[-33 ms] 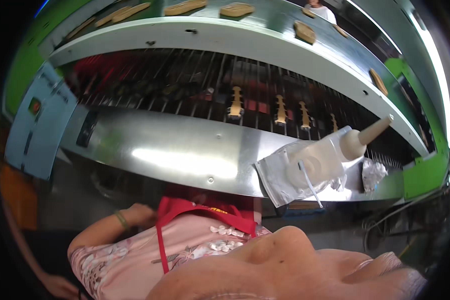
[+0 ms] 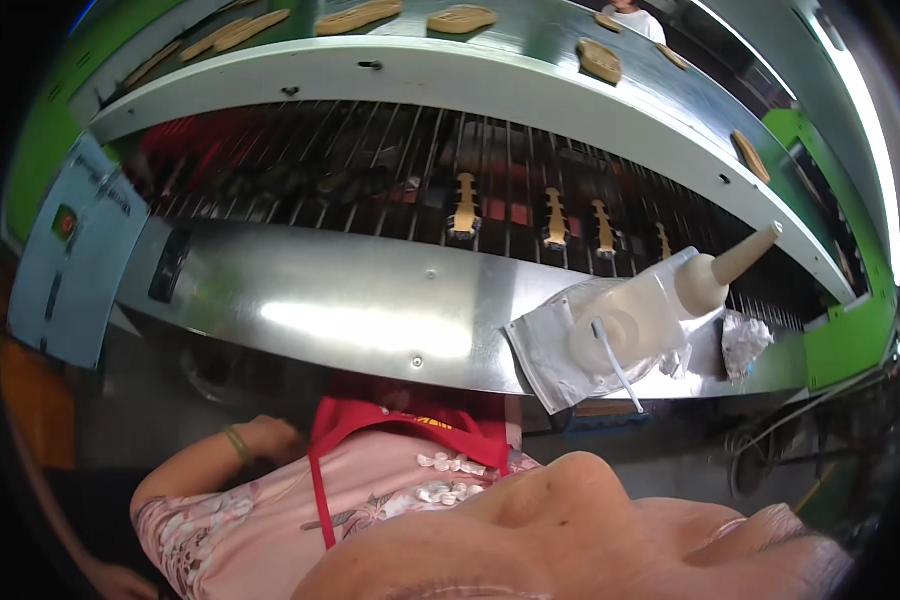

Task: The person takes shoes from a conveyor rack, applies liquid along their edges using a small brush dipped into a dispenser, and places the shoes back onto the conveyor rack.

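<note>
My left hand [image 2: 270, 438], a green band [image 2: 238, 445] at its wrist, hangs low beside the red apron [image 2: 380, 425]; its fingers are partly hidden and too dark to read. It sits below the shiny metal ledge [image 2: 350, 300], apart from it. My right hand does not show. On the ledge, a translucent squeeze bottle [image 2: 635, 315] with a long pointed nozzle lies on a silvery sheet [image 2: 540, 360]. A thin white stick [image 2: 620, 368] rests across the bottle's base. Several narrow tan pieces with dark lower ends, one nearest the middle [image 2: 464, 205], stand on the rod conveyor beyond.
Tan shoe soles [image 2: 360, 16] lie spread along the green upper belt [image 2: 540, 40]. Crumpled foil [image 2: 745, 345] sits at the ledge's right. A blue control panel [image 2: 70, 255] juts out at left. Another person's hand [image 2: 120, 582] shows at lower left; a person in white [image 2: 638, 22] stands far off.
The whole view has shifted very slightly, with things sitting a little farther left. Nothing has visibly been taken up or let go.
</note>
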`<act>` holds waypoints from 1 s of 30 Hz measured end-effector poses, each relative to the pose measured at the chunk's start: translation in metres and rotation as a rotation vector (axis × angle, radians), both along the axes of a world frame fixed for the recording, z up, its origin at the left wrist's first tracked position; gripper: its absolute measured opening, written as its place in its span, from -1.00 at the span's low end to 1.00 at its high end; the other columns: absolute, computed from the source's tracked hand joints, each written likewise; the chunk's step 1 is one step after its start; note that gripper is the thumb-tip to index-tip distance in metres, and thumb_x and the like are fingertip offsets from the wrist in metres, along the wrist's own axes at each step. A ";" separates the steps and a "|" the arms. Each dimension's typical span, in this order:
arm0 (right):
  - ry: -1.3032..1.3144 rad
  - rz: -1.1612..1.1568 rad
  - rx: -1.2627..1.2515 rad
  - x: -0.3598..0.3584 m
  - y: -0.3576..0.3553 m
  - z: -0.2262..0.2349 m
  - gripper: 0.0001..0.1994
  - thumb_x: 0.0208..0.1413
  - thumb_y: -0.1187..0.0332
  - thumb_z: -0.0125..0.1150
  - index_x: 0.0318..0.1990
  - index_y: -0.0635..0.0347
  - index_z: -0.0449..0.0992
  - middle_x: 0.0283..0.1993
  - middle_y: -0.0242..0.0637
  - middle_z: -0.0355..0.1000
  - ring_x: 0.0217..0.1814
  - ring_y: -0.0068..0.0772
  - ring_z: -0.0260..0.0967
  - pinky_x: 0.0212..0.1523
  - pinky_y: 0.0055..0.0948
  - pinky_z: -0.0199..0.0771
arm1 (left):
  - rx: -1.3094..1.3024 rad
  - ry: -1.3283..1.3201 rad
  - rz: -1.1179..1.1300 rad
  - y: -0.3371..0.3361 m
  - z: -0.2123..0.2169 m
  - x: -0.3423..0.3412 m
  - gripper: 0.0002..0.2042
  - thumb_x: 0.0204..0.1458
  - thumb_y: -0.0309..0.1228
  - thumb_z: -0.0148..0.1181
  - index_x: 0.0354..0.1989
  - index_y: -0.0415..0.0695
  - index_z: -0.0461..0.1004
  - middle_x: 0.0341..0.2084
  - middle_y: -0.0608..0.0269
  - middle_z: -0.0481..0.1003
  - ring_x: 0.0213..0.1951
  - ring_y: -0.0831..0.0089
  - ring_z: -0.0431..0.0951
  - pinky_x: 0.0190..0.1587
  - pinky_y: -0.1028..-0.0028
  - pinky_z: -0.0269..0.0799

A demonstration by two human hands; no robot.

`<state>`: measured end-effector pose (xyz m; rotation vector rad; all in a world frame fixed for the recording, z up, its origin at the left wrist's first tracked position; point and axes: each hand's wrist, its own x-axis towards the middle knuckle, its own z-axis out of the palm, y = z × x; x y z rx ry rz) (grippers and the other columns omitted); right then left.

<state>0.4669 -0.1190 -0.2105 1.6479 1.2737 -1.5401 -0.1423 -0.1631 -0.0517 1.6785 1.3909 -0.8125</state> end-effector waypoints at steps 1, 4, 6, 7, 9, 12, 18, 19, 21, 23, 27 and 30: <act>-0.008 -0.009 -0.009 -0.001 -0.002 0.007 -0.86 0.07 0.35 0.21 -0.27 0.20 0.54 -0.41 -0.25 0.51 -0.41 -0.43 0.50 -0.39 -0.48 0.54 | -0.142 0.070 0.002 -0.003 0.005 -0.006 -0.61 -0.11 -0.01 0.10 -0.11 0.14 0.51 -0.15 0.13 0.51 -0.07 0.21 0.51 -0.03 0.22 0.39; -0.024 -0.066 -0.020 0.003 -0.017 0.016 -0.86 0.08 0.35 0.21 -0.26 0.20 0.54 -0.41 -0.25 0.51 -0.40 -0.43 0.50 -0.39 -0.48 0.54 | -0.331 0.131 -0.028 0.004 0.002 -0.032 -0.44 -0.15 0.03 0.17 0.05 0.02 0.42 0.00 0.14 0.44 0.09 0.25 0.39 0.12 0.27 0.26; -0.028 -0.034 -0.031 -0.001 -0.007 0.025 -0.86 0.08 0.35 0.21 -0.26 0.20 0.54 -0.40 -0.25 0.51 -0.40 -0.43 0.50 -0.39 -0.48 0.54 | -0.461 -0.069 0.181 -0.029 -0.029 -0.072 -0.25 -0.19 0.04 0.24 0.18 -0.12 0.27 0.15 0.12 0.29 0.21 0.24 0.24 0.23 0.31 0.11; -0.030 -0.048 -0.030 0.000 -0.010 0.027 -0.86 0.08 0.35 0.21 -0.26 0.20 0.53 -0.40 -0.25 0.51 -0.40 -0.43 0.50 -0.39 -0.48 0.54 | -0.458 -0.064 0.166 -0.021 -0.025 -0.072 -0.25 -0.19 0.04 0.24 0.18 -0.12 0.27 0.15 0.12 0.29 0.21 0.24 0.24 0.23 0.31 0.11; -0.033 -0.074 -0.027 0.002 -0.015 0.032 -0.86 0.08 0.35 0.21 -0.25 0.20 0.53 -0.40 -0.25 0.51 -0.40 -0.43 0.50 -0.39 -0.48 0.54 | -0.568 0.008 0.201 -0.008 -0.012 -0.072 -0.13 -0.23 0.05 0.30 0.24 -0.19 0.15 0.23 0.11 0.17 0.28 0.24 0.10 0.30 0.32 -0.01; -0.030 -0.094 -0.027 0.004 -0.016 0.040 -0.86 0.08 0.36 0.20 -0.25 0.20 0.53 -0.40 -0.25 0.51 -0.40 -0.43 0.50 -0.39 -0.48 0.54 | -0.611 -0.028 0.223 -0.039 -0.042 -0.102 -0.13 -0.23 0.08 0.29 0.25 -0.16 0.15 0.23 0.11 0.17 0.29 0.26 0.09 0.30 0.31 -0.03; -0.034 -0.131 -0.010 0.003 -0.015 0.045 -0.86 0.08 0.36 0.20 -0.24 0.20 0.53 -0.39 -0.24 0.51 -0.40 -0.43 0.50 -0.39 -0.48 0.54 | -0.597 -0.014 0.219 -0.045 -0.043 -0.101 -0.15 -0.25 0.03 0.31 0.23 -0.16 0.17 0.21 0.07 0.18 0.26 0.22 0.12 0.27 0.30 0.02; -0.033 -0.143 -0.010 0.004 -0.017 0.046 -0.86 0.08 0.36 0.20 -0.23 0.20 0.52 -0.39 -0.24 0.51 -0.40 -0.43 0.50 -0.39 -0.48 0.54 | -0.590 -0.007 0.215 -0.041 -0.040 -0.099 -0.15 -0.26 0.02 0.31 0.22 -0.16 0.18 0.21 0.06 0.18 0.26 0.21 0.13 0.27 0.30 0.03; -0.027 -0.164 -0.010 0.005 -0.020 0.047 -0.86 0.08 0.36 0.20 -0.23 0.20 0.52 -0.39 -0.24 0.51 -0.40 -0.43 0.50 -0.39 -0.48 0.54 | -0.574 0.007 0.210 -0.036 -0.035 -0.096 -0.16 -0.26 0.01 0.32 0.22 -0.16 0.18 0.21 0.05 0.18 0.25 0.20 0.14 0.26 0.29 0.05; -0.028 -0.172 -0.014 0.005 -0.022 0.050 -0.86 0.08 0.37 0.19 -0.23 0.20 0.52 -0.39 -0.24 0.51 -0.40 -0.43 0.50 -0.39 -0.48 0.54 | -0.562 0.014 0.209 -0.038 -0.031 -0.093 -0.17 -0.27 -0.01 0.32 0.21 -0.16 0.19 0.20 0.04 0.18 0.24 0.18 0.15 0.25 0.29 0.06; -0.044 -0.190 -0.011 0.002 -0.024 0.055 -0.85 0.08 0.37 0.19 -0.22 0.19 0.52 -0.39 -0.24 0.51 -0.40 -0.43 0.50 -0.38 -0.48 0.54 | -0.540 0.000 0.210 -0.044 -0.038 -0.096 -0.18 -0.29 -0.05 0.33 0.20 -0.16 0.20 0.19 0.01 0.18 0.22 0.15 0.17 0.23 0.28 0.10; -0.030 -0.225 -0.010 0.004 -0.030 0.057 -0.85 0.09 0.37 0.19 -0.21 0.19 0.52 -0.38 -0.24 0.51 -0.39 -0.42 0.50 -0.38 -0.48 0.54 | -0.535 0.017 0.210 -0.043 -0.031 -0.093 -0.19 -0.30 -0.07 0.34 0.19 -0.16 0.21 0.18 -0.01 0.18 0.21 0.13 0.19 0.22 0.27 0.12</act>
